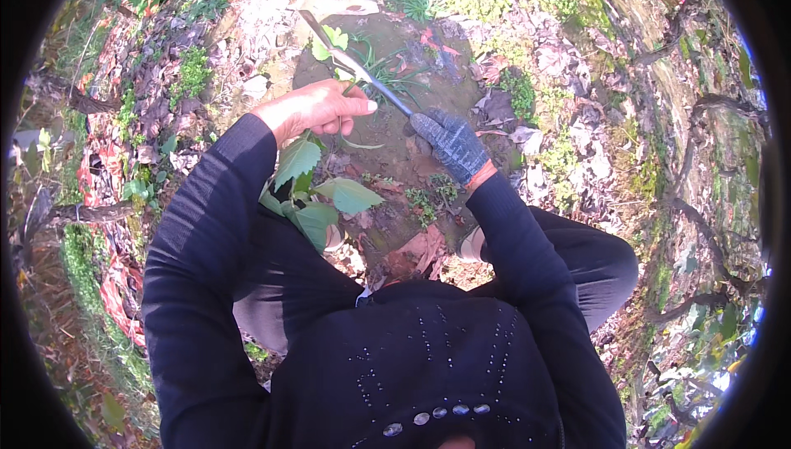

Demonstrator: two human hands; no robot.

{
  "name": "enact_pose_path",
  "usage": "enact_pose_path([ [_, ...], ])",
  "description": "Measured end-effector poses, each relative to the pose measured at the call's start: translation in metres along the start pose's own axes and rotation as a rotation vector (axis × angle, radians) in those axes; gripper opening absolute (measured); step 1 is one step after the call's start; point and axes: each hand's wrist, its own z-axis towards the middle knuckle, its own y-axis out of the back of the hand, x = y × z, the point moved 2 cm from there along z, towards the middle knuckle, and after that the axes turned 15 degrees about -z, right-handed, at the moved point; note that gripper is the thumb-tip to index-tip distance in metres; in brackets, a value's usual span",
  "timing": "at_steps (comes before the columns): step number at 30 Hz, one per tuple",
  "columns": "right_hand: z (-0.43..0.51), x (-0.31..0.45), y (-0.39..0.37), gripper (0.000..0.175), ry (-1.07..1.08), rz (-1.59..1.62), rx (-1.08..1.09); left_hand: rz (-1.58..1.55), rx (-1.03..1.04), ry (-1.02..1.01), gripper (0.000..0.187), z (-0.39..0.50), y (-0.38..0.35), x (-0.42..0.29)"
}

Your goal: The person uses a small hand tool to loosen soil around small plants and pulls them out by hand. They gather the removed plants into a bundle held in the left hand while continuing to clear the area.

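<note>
My bare left hand (321,108) pinches the thin green stem of a leafy plant. Broad, toothed leaves (316,202) hang from it below the hand, over my left leg. In a grey knit glove with an orange cuff, my right hand (448,140) grips the end of a long, slender metal hand tool (388,92). The tool slants up and left past my left fingertips; its exact kind cannot be told. Beside its far part shows a bright yellow-green leaf (334,42). Under the tool, a tuft of narrow grass (386,78) grows from the shaded soil.
Dry fallen leaves (420,250) lie on the soil between my feet. Low green weeds (518,92) grow to the right. Gnarled woody stems (701,214) stand along the right side, and another woody stem (93,213) juts in at left. My bent knees flank the work area.
</note>
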Motion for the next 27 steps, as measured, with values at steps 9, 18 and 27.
enact_pose_path([
  [9,0.022,-0.091,-0.032,0.029,-0.221,-0.788,-0.189,1.077,0.028,-0.299,0.032,-0.028,-0.033,0.011],
  [18,0.027,-0.097,-0.051,0.03,-0.324,-0.94,0.005,0.988,0.443,-0.341,0.01,-0.057,-0.068,0.03],
  [27,0.039,-0.093,-0.069,0.03,-0.29,-0.919,-0.014,1.044,0.36,-0.259,0.014,-0.053,-0.038,0.018],
])
